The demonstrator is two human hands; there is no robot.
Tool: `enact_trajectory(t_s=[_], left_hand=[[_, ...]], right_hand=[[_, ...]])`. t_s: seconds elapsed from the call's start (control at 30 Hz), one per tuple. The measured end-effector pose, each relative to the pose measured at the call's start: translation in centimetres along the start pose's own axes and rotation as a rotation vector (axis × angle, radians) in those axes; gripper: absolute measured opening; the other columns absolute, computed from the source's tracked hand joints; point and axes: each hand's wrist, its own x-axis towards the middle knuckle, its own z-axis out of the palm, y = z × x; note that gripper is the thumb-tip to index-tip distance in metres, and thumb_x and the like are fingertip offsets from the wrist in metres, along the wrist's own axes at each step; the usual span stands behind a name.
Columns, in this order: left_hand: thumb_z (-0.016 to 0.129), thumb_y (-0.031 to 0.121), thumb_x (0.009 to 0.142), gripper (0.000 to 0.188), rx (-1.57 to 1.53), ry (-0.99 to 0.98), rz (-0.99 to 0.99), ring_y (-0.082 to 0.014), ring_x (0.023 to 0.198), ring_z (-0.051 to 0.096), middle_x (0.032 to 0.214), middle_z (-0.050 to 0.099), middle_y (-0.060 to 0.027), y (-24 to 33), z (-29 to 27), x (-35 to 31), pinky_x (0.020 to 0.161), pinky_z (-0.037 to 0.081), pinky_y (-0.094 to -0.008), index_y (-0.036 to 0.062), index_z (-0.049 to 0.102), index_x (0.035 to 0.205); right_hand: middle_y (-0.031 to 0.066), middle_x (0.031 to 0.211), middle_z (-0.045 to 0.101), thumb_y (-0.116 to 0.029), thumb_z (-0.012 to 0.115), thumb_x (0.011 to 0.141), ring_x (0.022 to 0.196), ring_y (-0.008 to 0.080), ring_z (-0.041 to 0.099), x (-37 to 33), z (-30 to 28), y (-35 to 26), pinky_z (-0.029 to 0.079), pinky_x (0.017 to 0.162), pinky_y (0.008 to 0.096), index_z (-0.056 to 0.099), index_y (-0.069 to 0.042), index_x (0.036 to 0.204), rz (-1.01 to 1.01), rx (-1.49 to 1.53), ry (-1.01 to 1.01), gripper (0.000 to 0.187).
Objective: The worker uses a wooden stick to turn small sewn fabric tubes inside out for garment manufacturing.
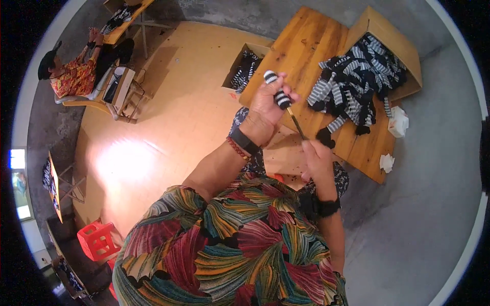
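My left hand (264, 106) is closed around a black-and-white striped knitted piece (282, 99). One end of the piece sticks up above the fingers, and the other points toward my right hand. A slim rod-like tool (297, 124), brassy near the knit and darker lower down, runs between the two hands. Its upper tip meets the knitted piece; whether it goes inside I cannot tell. My right hand (318, 157) grips the tool's lower end. Just right of the hands, a heap of black-and-grey striped knitted pieces (352, 84) covers part of the wooden table (293, 43).
A tipped cardboard box (411, 64) spills the heap onto the table. Another box (232, 71) of knits stands on the floor beyond the table. White tissue (387, 163) lies by the right edge. Far left, another person (76, 74) sits at a table; a red stool (97, 240) stands nearer.
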Motion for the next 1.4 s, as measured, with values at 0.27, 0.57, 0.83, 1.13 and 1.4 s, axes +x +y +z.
enact_trajectory(t_s=[0.27, 0.57, 0.83, 1.13, 1.4], left_hand=[[0.054, 0.018, 0.084, 0.020, -0.012, -0.050, 0.041, -0.0232, 0.061, 0.053, 0.066, 0.052, -0.0060, 0.8, 1.2, -0.7, 0.066, 0.047, -0.0399, 0.0061, 0.048, 0.099], [0.054, 0.018, 0.084, 0.019, -0.043, -0.084, 0.003, -0.0206, 0.060, 0.053, 0.066, 0.052, -0.0038, 0.5, 2.4, -1.3, 0.067, 0.046, -0.0426, 0.0070, 0.048, 0.097], [0.057, 0.014, 0.081, 0.021, 0.118, 0.044, 0.167, -0.0161, 0.054, 0.051, 0.066, 0.051, -0.0014, -2.2, 2.5, -2.4, 0.067, 0.046, -0.0400, 0.0100, 0.047, 0.099], [0.052, 0.008, 0.082, 0.019, 0.148, -0.042, 0.016, -0.0140, 0.045, 0.046, 0.055, 0.042, -0.0010, -4.1, 2.2, -4.9, 0.051, 0.044, -0.0298, 0.0040, 0.048, 0.100], [0.052, 0.013, 0.082, 0.030, 0.340, -0.158, -0.131, -0.0214, 0.068, 0.056, 0.074, 0.055, -0.0086, -2.2, 0.8, -4.4, 0.064, 0.047, -0.0334, 0.0056, 0.045, 0.111]], right_hand=[[0.0148, 0.059, 0.046, -0.021, 0.048, 0.085, 0.054, 0.0206, 0.047, -2.5, -1.2, -1.3, 0.038, 0.053, 0.0339, 0.047, 0.004, 0.071, -0.025, -0.009, 0.013, 0.029], [0.0122, 0.055, 0.041, -0.020, 0.049, 0.085, 0.053, 0.0198, 0.042, -1.4, -1.0, 0.2, 0.035, 0.052, 0.0339, 0.045, 0.002, 0.066, -0.089, 0.027, 0.065, 0.029], [0.0115, 0.057, 0.042, -0.019, 0.050, 0.084, 0.054, 0.0167, 0.042, -0.6, 0.9, 0.0, 0.036, 0.052, 0.0324, 0.046, 0.003, 0.068, -0.025, 0.058, 0.094, 0.027], [-0.0015, 0.054, 0.041, -0.021, 0.048, 0.087, 0.047, 0.0066, 0.035, 1.0, 1.0, -2.0, 0.031, 0.043, 0.0233, 0.051, -0.001, 0.072, -0.057, 0.102, 0.055, 0.025], [-0.0033, 0.049, 0.036, -0.025, 0.047, 0.088, 0.036, 0.0036, 0.029, 1.2, 1.1, -3.3, 0.023, 0.034, 0.0185, 0.049, -0.005, 0.077, 0.315, 0.846, -0.261, 0.022]])
